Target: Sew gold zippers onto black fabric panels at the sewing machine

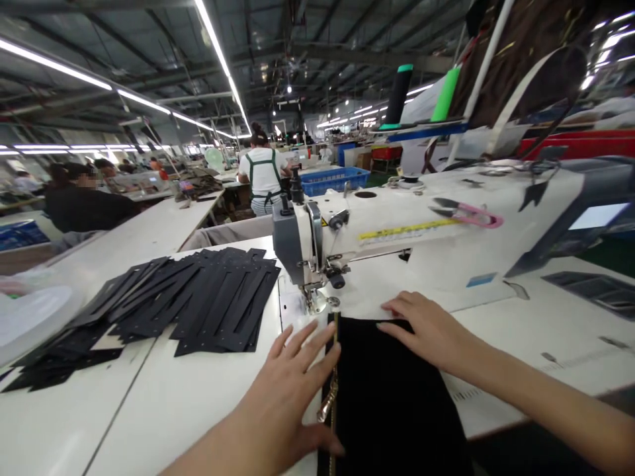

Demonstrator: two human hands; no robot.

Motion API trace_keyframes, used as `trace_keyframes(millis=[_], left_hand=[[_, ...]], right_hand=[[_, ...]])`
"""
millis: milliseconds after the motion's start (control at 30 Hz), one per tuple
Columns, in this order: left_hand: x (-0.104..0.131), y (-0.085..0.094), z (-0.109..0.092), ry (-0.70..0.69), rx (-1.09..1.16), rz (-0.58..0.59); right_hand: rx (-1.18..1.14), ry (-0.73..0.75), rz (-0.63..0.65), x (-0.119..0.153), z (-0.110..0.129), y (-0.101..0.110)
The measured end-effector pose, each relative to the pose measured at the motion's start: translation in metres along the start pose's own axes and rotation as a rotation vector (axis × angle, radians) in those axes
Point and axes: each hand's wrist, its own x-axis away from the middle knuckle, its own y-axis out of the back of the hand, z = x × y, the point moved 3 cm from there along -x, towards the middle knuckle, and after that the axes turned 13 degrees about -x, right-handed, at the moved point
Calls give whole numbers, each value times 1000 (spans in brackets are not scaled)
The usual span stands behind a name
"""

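Observation:
A black fabric piece [391,396] lies on the white table in front of the sewing machine [317,251]. Along its left side runs a zipper [333,370] with gold teeth and a shiny metal pull [327,403]. My left hand [297,383] rests over the zipper edge, its fingers spread. At the fabric's far right edge, my right hand [426,327] touches the cloth with thumb and fingers apart. The presser foot [315,303] stands just beyond the fabric's top edge; whether the two touch I cannot tell.
Left of the machine lies a spread pile of black panels [223,297]. Pink-handled thread snips [469,213] and a yellow tape measure [407,230] are on the machine arm. Thread cones [445,94] stand behind. A person [262,168] stands near a blue crate [337,180].

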Motion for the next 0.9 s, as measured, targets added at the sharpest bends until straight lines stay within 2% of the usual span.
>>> trace_keyframes(millis=[100,267,400,500,567,667,733,833,900], left_hand=[[-19,-2,11,-138,31,4],[-30,-4,13,-16,-73,-99],[-32,-2,11,39,-127,-145],[-35,-3,14,6,-144,-151],[-38,-4,15,-2,-157,-129],[-40,-4,15,36,-177,-95],[-40,-3,14,54,-184,-103],[-40,-4,12,58,-185,-128],[-39,-6,12,57,-187,-125]], right_hand=[[-69,-6,-38,-2,-6,-4],[-77,-7,-166,-32,-7,-11],[1,-104,-227,-30,-18,-7],[23,-120,-229,-21,-20,-6],[119,-133,-227,-18,-19,-6],[407,-189,-129,-21,-20,-9],[510,-213,-55,-25,-18,-10],[539,-211,-42,-27,-2,-8],[530,-84,-71,-20,19,-8]])
